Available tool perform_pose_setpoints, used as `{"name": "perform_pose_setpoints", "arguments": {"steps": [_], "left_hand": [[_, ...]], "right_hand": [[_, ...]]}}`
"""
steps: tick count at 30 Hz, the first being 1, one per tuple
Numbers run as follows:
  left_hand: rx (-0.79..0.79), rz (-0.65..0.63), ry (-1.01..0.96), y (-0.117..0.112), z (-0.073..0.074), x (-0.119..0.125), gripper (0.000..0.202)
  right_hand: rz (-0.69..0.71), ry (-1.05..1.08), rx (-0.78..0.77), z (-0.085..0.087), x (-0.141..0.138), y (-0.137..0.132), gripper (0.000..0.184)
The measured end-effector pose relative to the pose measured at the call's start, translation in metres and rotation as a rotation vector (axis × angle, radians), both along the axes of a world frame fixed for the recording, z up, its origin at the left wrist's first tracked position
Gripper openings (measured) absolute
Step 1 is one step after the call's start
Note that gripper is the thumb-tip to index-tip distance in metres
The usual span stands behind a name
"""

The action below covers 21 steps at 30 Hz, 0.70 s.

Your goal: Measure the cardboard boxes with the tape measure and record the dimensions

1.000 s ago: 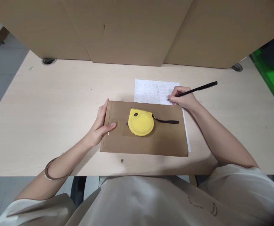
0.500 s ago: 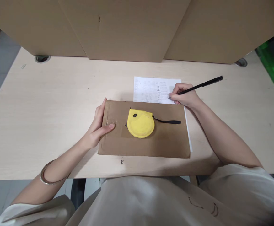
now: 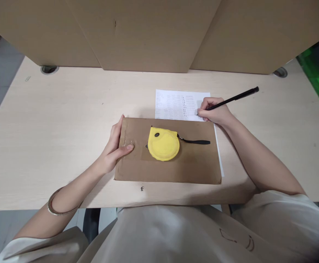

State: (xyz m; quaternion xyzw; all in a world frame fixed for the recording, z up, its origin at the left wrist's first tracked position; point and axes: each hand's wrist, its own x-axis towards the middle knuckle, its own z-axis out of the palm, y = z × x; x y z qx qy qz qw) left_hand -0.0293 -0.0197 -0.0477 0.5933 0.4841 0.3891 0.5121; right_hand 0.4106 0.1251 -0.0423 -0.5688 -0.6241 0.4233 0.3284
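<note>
My left hand (image 3: 115, 148) grips the left edge of a flat brown cardboard piece (image 3: 194, 166), thumb on top and the other fingers at or behind its edge. On the cardboard lies a round yellow tape measure (image 3: 163, 144) with a dark oval mark and a black wrist strap (image 3: 200, 142). My right hand (image 3: 215, 109) is closed around a black pen (image 3: 236, 98), its tip down at a white printed sheet (image 3: 171, 104). The near part of that sheet is hidden under the cardboard; a strip shows along the right side. The print is too small to read.
Tall cardboard panels (image 3: 145, 36) stand along the back of the pale wooden desk (image 3: 52, 120). Cable holes (image 3: 49, 69) sit near both back corners. A small paper clip (image 3: 27, 78) lies at the far left. Something green (image 3: 318, 80) is beyond the right edge.
</note>
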Motion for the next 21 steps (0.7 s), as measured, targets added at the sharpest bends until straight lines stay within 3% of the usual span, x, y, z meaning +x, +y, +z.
{"name": "perform_pose_setpoints", "arguments": {"steps": [4,7,11,15,18,21], "left_hand": [[0.029,0.021,-0.029,0.001,-0.011,0.0,0.107],[0.008,0.007,-0.032,0.002,-0.009,0.0,0.106],[-0.003,-0.008,-0.027,0.004,-0.001,0.002,0.104],[-0.012,-0.009,-0.027,0.006,0.001,0.003,0.104],[-0.008,0.003,-0.029,0.007,-0.002,0.004,0.105],[0.001,0.002,-0.038,0.009,-0.003,0.004,0.105]], "right_hand": [[0.015,0.048,-0.037,0.003,0.001,0.001,0.057],[-0.003,0.061,-0.11,0.012,0.006,0.002,0.067],[0.027,-0.277,-0.125,0.02,0.021,0.008,0.076],[0.054,-0.609,0.081,0.001,0.025,0.022,0.081],[-0.003,-0.595,0.209,-0.02,0.018,0.035,0.088],[-0.041,-0.608,0.239,-0.017,0.009,0.037,0.089]]}}
